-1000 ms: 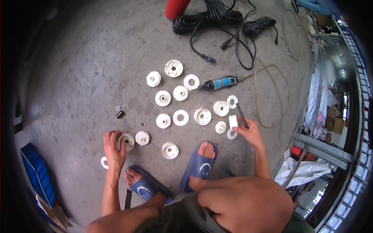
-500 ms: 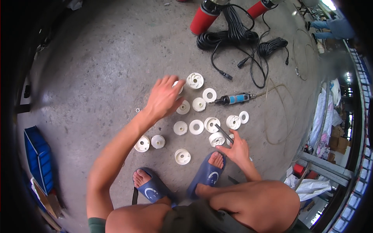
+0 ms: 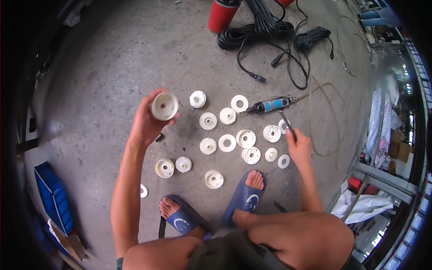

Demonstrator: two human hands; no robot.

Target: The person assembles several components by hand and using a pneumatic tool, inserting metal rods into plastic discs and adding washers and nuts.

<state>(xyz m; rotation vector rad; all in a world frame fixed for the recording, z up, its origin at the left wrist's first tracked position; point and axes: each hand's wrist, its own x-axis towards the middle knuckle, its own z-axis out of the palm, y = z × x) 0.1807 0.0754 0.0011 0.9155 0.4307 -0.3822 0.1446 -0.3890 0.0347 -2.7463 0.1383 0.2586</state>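
Note:
My left hand (image 3: 143,120) is raised over the floor at the left, its fingers wrapped round a cup-shaped white plastic part (image 3: 164,106) with a small central hole. Just below it shows a short dark cylinder (image 3: 159,137); whether the hand touches it I cannot tell. At the right, my right hand (image 3: 300,147) is closed on a thin dark rod (image 3: 288,126), its tip pointing up and away. Between the hands lie white round parts: flat rings (image 3: 227,143), discs with a hub (image 3: 208,121) and vaned cups (image 3: 250,155). The rod crosses near another white ring (image 3: 283,126).
A blue and black power tool (image 3: 272,105) with a thin hose lies beyond the parts. Coiled black cables (image 3: 265,27) and a red cylinder (image 3: 222,15) are at the back. Blue bins (image 3: 54,198) stand at the left. My slippered feet (image 3: 245,195) are close to the nearest parts.
My left hand has moved left with the white part, and the vaned cup at the back is gone from its spot. My right hand has moved right and away from the parts with the rod.

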